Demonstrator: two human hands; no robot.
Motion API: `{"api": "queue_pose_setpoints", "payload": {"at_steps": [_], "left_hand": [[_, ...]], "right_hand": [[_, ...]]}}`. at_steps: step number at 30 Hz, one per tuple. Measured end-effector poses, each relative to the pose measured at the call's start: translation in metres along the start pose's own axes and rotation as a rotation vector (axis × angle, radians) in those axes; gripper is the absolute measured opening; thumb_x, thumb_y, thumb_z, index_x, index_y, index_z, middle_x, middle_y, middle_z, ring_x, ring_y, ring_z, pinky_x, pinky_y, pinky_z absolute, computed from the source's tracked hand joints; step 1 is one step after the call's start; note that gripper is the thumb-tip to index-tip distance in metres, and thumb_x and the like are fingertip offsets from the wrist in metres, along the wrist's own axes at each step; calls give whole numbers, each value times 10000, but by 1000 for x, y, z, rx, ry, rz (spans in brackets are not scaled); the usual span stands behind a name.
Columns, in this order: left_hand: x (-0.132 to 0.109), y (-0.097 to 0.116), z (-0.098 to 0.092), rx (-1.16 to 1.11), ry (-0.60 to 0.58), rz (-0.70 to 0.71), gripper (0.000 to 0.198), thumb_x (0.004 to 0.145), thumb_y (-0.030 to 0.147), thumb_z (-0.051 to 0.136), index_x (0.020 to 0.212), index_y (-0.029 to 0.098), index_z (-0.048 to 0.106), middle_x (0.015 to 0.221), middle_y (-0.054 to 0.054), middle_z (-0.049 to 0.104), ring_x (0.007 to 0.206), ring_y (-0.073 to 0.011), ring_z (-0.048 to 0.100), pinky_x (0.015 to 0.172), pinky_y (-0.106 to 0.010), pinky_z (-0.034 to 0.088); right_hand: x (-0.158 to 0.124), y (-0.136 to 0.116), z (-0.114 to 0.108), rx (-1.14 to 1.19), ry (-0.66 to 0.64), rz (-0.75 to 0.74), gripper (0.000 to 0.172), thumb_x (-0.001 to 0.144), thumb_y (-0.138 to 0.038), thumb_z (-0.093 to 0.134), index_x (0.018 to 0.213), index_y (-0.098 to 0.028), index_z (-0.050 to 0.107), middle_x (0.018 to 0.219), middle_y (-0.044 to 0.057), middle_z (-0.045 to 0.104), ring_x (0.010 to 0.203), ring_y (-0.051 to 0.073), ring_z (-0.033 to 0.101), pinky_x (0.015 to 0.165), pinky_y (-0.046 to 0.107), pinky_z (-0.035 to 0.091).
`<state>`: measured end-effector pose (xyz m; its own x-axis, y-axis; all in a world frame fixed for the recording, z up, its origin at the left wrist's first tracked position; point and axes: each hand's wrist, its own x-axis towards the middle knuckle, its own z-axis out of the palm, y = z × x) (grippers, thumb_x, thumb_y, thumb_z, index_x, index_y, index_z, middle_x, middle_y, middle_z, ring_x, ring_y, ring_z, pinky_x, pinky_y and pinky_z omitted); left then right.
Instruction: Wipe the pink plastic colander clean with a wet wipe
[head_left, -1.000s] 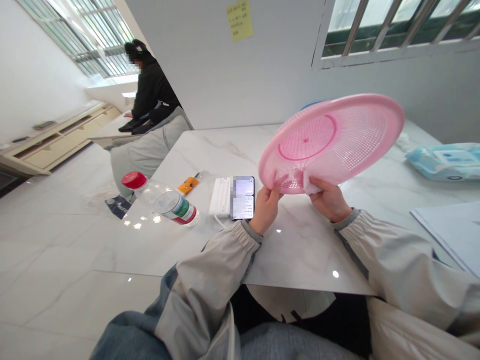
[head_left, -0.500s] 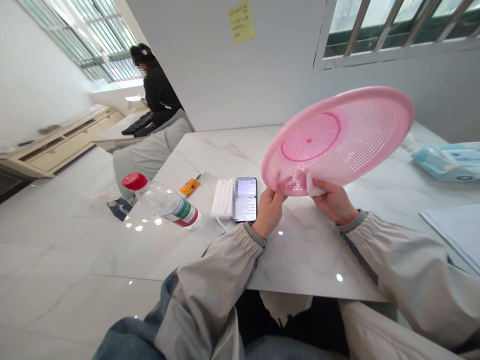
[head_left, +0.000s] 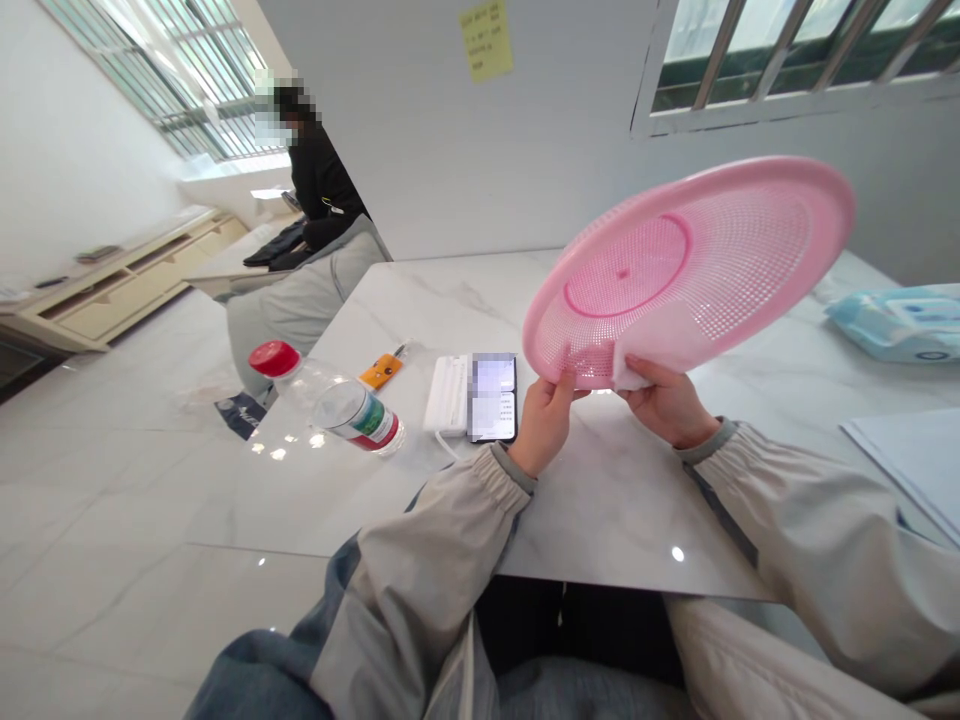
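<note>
A round pink plastic colander [head_left: 757, 250] is held up above the table, tilted so that its perforated inside faces me. My left hand [head_left: 546, 420] grips its near lower rim, thumb on the inside and fingers behind the mesh. Against the rim to the right, my right hand [head_left: 667, 400] pinches a white wipe [head_left: 664, 340], which is folded over the edge and spread on the inner wall. The fingers of my right hand under the rim are partly hidden.
Left of my hands lie a lit phone [head_left: 495, 398], a white power bank [head_left: 448, 392] and an orange tag [head_left: 381, 372]. A red-capped plastic bottle [head_left: 341, 405] stands near the table's left edge. Rightward are a blue wipes pack [head_left: 900, 325] and white paper [head_left: 911, 460]. A person [head_left: 322, 180] sits beyond.
The colander has shifted slightly up and to the right, its far rim rising. Both hands keep their hold, and the wipe stays against the inner wall.
</note>
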<state>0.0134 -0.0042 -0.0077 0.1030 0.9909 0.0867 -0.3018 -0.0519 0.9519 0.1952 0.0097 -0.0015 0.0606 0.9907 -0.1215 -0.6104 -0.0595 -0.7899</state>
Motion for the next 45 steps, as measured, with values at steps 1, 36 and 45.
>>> {"api": "queue_pose_setpoints", "payload": {"at_steps": [1,36,45], "left_hand": [[0,-1,-1,34,10,7,689,926,781,746,1197,153,829,1131,-137,830,1218,-366,763,1127,-589,616],[-7,14,6,-217,-90,-231,564,986,243,779,1520,166,615,1590,-187,661,1351,-337,736,1208,-613,587],[-4,7,3,-182,-125,-195,534,967,343,805,1452,175,658,1572,-187,674,1338,-366,747,1116,-588,641]], "right_hand": [[0,0,1,6,0,6,254,809,-215,886,1056,-262,847,1209,8,861,1125,230,806,868,317,706],[12,3,-8,-14,133,-109,199,849,-236,864,1041,-273,831,1206,-6,864,1235,232,803,1030,326,705],[8,4,-10,-46,85,6,248,821,-265,877,1067,-241,858,1183,15,871,1210,241,803,970,284,708]]}}
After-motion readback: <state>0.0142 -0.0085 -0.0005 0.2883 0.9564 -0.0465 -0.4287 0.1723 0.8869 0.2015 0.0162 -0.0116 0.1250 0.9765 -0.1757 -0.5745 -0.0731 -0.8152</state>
